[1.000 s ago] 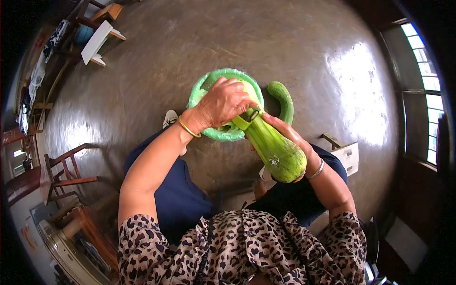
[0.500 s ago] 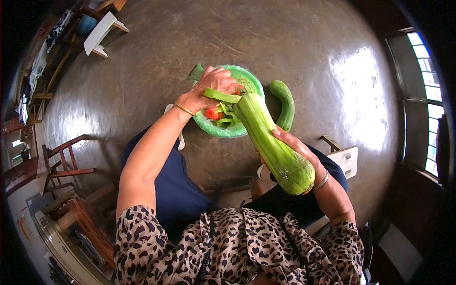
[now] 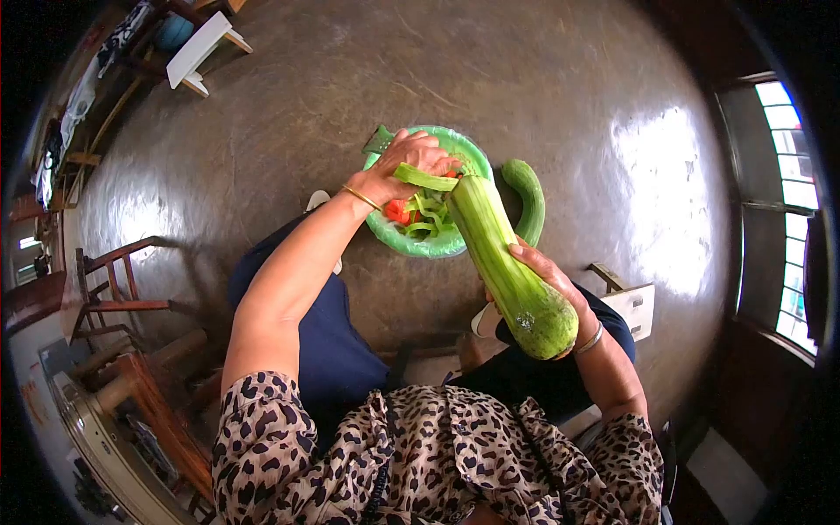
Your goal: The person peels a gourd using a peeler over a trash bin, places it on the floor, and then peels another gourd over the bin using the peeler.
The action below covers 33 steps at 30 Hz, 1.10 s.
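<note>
A long, pale green gourd [image 3: 507,262] slants over the floor, its top end at the basin's right side. My right hand [image 3: 556,280] is wrapped round its lower part. Fingers of my left hand [image 3: 416,162] are closed near the top end; a flat green piece [image 3: 378,140] sticks out past them, and what they grip is mostly hidden. A strip of green peel [image 3: 424,178] stretches from the gourd's top towards my left hand. Below lies a green basin [image 3: 420,248] lined with clear plastic, with green peels [image 3: 429,214] and red pieces [image 3: 396,211] inside.
A second, curved green gourd [image 3: 528,201] lies on the floor right of the basin. A small white stool [image 3: 632,310] stands by my right knee, another white stool [image 3: 199,49] at the upper left. A wooden chair [image 3: 122,304] is at the left.
Since a second ago, my left hand has moved up and left off the gourd, and the peel strip has come into view. My right hand has slid lower on the gourd.
</note>
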Tool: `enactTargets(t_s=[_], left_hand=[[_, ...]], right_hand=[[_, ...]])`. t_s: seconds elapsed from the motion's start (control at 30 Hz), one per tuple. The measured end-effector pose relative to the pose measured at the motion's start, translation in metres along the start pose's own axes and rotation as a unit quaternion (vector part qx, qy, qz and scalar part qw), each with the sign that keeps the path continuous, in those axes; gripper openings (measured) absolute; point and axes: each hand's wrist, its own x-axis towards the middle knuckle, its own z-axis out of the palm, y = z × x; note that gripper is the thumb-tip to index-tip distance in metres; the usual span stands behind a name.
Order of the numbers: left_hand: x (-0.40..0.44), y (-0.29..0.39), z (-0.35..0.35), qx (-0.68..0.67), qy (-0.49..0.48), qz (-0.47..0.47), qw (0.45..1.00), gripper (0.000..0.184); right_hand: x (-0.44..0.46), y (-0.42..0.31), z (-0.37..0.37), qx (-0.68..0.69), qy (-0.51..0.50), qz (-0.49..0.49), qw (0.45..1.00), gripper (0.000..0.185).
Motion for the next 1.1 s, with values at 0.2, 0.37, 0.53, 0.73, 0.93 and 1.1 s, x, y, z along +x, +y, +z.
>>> enactTargets(t_s=[0.2, 0.37, 0.53, 0.73, 0.93, 1.1], left_hand=[[-0.013, -0.015, -0.002, 0.087, 0.022, 0.010, 0.996, 0.023], [-0.011, -0.009, 0.013, 0.191, -0.063, -0.078, 0.976, 0.023], [-0.008, -0.002, 0.001, 0.168, -0.027, -0.129, 0.977, 0.035], [0.012, 0.073, -0.048, -0.074, 0.127, 0.035, 0.989, 0.038], [-0.002, 0.114, -0.044, -0.116, 0.107, 0.155, 0.975, 0.040], [-0.002, 0.082, -0.038, -0.061, 0.104, 0.150, 0.981, 0.037]], right_hand=[[-0.029, -0.005, 0.011, -0.063, -0.019, -0.046, 0.997, 0.066], [-0.011, -0.008, -0.004, 0.063, -0.030, -0.003, 0.998, 0.056], [0.000, -0.014, -0.015, 0.110, -0.057, -0.031, 0.992, 0.056], [0.021, -0.017, -0.020, 0.114, -0.060, -0.035, 0.991, 0.054], [0.026, -0.007, -0.013, 0.129, 0.011, 0.012, 0.992, 0.048], [0.019, -0.007, 0.007, 0.087, 0.000, 0.008, 0.996, 0.048]])
